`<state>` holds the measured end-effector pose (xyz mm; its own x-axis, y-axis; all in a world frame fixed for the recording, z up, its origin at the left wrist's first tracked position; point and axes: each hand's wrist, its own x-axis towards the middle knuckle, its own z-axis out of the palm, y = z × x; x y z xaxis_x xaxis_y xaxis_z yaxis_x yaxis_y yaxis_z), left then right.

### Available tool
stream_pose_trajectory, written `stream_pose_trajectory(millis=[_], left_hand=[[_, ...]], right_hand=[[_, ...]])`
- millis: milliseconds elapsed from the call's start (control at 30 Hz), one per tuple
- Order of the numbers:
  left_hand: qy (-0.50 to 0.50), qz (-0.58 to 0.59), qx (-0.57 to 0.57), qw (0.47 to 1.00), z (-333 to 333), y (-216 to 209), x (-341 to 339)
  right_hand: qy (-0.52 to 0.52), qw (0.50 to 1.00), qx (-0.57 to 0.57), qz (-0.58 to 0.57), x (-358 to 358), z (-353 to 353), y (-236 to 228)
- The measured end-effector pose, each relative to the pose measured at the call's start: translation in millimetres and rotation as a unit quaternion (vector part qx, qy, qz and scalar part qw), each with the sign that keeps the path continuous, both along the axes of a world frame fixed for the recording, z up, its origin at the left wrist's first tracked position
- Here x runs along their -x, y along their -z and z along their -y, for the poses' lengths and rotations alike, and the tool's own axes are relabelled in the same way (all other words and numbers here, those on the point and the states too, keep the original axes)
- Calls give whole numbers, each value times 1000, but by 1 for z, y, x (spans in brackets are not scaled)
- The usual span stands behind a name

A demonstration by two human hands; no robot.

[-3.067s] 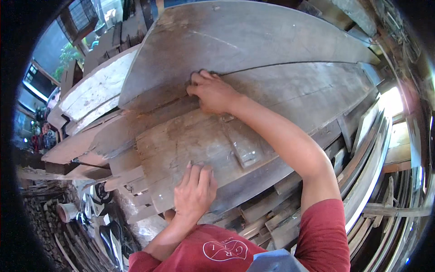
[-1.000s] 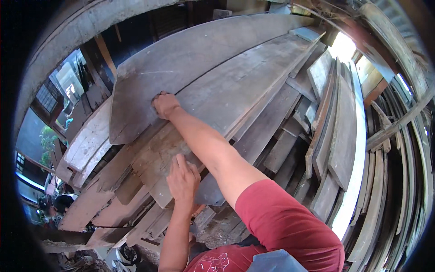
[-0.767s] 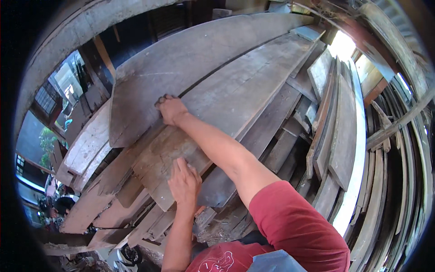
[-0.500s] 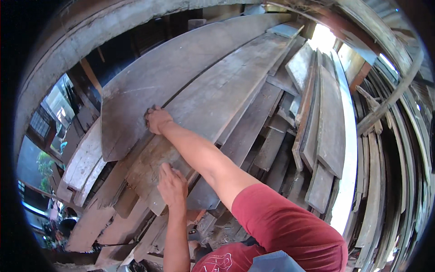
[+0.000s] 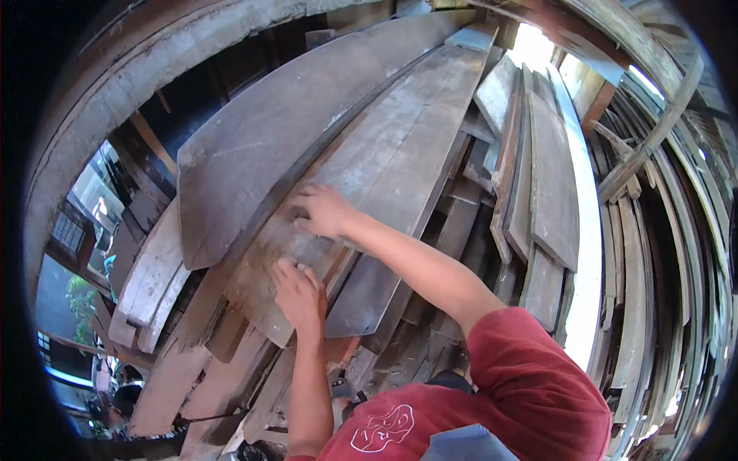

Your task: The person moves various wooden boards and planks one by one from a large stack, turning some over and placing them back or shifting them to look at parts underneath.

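A long, wide plank with a dusty, scuffed face lies on a stack of boards in front of me. My right hand reaches across and rests on this plank, its fingers bent and thumb apart. Nearer to me, my left hand lies on the plank's near part, fingers loosely bent and touching the wood. Neither hand has wrapped round anything. To the left, a broad dark plank with an angled near end runs alongside. Beneath the long plank's right edge, a grey board shows.
Rough boards jut out at the lower left, near a pale timber. More planks lean at the right, beside tall stacked strips and a slanted pole. A concrete beam crosses the upper left.
My right hand has left the seam beside the dark plank and come nearer, onto the long plank. More of the seam and the grey board shows. My left hand stays on the near part.
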<state>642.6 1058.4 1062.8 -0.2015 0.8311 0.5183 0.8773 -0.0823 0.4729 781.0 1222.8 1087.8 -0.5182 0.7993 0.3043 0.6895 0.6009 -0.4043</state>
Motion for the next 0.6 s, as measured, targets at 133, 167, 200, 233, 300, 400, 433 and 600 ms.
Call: stream_pose_trajectory(millis=[133,167,200,233,300,400,433,600], left_hand=[[-22,-34,22,999,4,-5,18],[-12,-53,27,998,4,-5,13],[-9,-60,28,998,5,-6,7],[-5,-67,26,997,4,-8,0],[-5,-83,31,996,6,-7,0],[-20,-86,32,996,-2,-6,2],[-30,-86,37,995,-3,-4,0],[-107,-107,-6,988,-5,1,6]], right_hand=[[357,918,-160,-70,-66,89,-31],[418,880,-143,-174,-96,108,-22],[471,828,-122,-278,-118,122,-4],[445,772,46,-452,-130,125,18],[307,560,316,-702,-132,130,44],[173,490,332,-787,-107,109,51],[190,490,340,-780,-102,105,49],[229,472,366,-769,-75,92,27]])
